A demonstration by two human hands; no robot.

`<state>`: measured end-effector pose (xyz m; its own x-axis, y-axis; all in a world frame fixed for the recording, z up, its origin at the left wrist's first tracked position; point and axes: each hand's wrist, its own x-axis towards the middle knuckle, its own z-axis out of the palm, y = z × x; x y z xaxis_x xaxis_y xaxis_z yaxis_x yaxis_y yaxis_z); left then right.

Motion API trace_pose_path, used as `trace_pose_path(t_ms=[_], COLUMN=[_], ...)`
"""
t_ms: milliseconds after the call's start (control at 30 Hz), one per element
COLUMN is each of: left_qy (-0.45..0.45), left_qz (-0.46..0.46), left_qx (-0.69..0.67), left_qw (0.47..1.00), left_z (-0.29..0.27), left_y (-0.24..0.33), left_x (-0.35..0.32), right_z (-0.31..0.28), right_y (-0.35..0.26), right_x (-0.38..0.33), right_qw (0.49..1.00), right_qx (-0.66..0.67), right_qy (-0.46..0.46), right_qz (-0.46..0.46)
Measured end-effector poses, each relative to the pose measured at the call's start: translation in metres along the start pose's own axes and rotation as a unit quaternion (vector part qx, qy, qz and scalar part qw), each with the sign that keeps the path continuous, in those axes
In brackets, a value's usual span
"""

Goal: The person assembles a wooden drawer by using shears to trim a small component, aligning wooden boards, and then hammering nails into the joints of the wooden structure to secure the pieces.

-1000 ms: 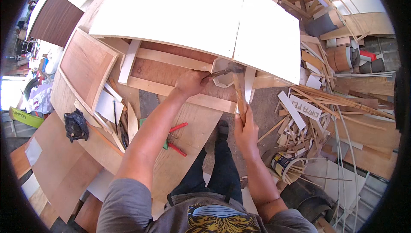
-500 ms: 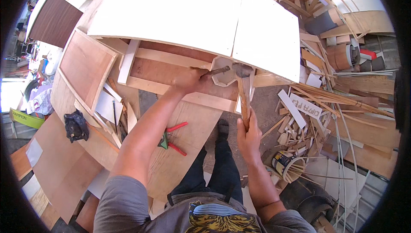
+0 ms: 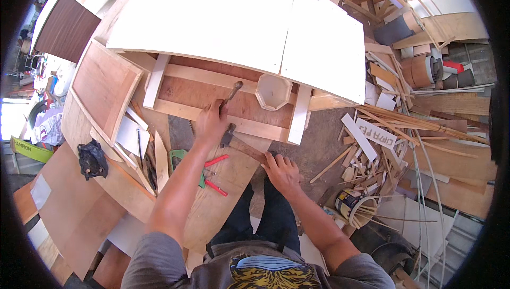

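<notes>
My left hand (image 3: 211, 124) is closed round a short, dark rod-like tool (image 3: 232, 92), whose free end points up over the open wooden frame (image 3: 249, 124). Its exact kind is unclear. My right hand (image 3: 283, 172) grips the end of a hammer's wooden handle (image 3: 252, 152). The dark hammer head (image 3: 227, 135) is beside my left wrist, over the plywood board (image 3: 234, 169). An octagonal wooden piece (image 3: 259, 94) sits at the frame's right part, tucked against the edge of a big white panel (image 3: 202, 18).
Red-handled pliers (image 3: 215, 187) and a green-handled saw (image 3: 178, 156) lie on the plywood. A black plastic bag (image 3: 93, 159) and a framed panel (image 3: 106, 87) are to the left. Wood offcuts (image 3: 366, 167) and a bucket of sticks (image 3: 355, 206) crowd the right floor.
Both hands have drawn back from the octagonal piece, toward me and leftward. The hammer head has swung down to the left, from the octagon to beside my left wrist.
</notes>
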<state>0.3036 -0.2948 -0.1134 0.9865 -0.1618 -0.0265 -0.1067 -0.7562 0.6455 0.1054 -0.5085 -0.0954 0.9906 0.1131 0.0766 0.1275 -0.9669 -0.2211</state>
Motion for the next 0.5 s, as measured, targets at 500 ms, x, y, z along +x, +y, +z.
trace_pose_path(t_ms=[500], left_qy=[0.035], left_qz=[0.081], left_qx=[-0.015], left_qw=[0.996], left_z=[0.048], left_y=[0.059], left_x=[-0.006], right_z=[-0.016], right_y=[0.079], right_x=[0.211], right_qw=[0.996], right_qx=[0.001], right_qy=[-0.081], right_qz=[-0.024])
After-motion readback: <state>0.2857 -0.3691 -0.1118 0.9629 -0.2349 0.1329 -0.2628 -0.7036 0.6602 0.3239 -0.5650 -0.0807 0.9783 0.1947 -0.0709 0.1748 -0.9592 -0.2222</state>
